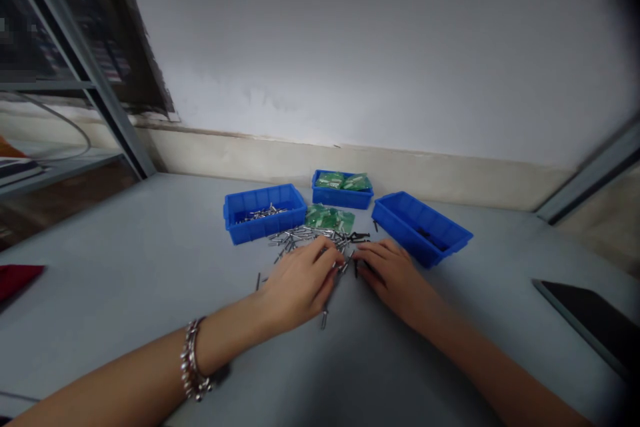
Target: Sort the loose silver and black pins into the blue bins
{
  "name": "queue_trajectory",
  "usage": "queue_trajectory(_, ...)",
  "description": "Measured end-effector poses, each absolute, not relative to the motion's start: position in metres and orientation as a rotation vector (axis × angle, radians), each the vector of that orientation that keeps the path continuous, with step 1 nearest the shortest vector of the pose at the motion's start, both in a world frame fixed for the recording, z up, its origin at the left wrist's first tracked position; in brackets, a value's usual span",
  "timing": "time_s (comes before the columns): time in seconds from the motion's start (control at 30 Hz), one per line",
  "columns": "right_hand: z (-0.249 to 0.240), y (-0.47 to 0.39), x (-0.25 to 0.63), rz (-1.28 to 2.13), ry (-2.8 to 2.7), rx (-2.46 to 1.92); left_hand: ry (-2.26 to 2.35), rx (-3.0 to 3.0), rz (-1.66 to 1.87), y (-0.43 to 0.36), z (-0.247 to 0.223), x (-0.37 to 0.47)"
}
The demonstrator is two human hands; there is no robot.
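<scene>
Shiny metal fasteners (300,233); smooth plastic bins (273,225); glossy plastic packets (330,219); smooth, matt tabletop (165,233).

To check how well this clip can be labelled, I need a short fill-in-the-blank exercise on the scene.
1. The bracelet is on the person's ____ wrist.
2. The number of blue bins on the table is ____.
3. The packaging just behind the loose metal pins is mostly ____ in colour.
4. Of the left hand and right hand, the ____ is closer to the bin with dark pieces.

Missing words: left; three; green; right
</scene>
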State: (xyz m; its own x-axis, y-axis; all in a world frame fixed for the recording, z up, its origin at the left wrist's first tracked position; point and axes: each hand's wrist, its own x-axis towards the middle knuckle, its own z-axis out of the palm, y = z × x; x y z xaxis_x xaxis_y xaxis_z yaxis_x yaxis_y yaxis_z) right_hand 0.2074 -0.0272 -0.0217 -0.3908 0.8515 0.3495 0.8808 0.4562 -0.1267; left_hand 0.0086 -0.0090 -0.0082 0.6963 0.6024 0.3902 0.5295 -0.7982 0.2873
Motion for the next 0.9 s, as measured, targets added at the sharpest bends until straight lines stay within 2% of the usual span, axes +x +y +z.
queue_trajectory(0.9,-0.025,-0.0271,0.2089,0.027,-2.288,-1.384,0.902,2.756,0.741,-0.0089,-0.009,0.0082)
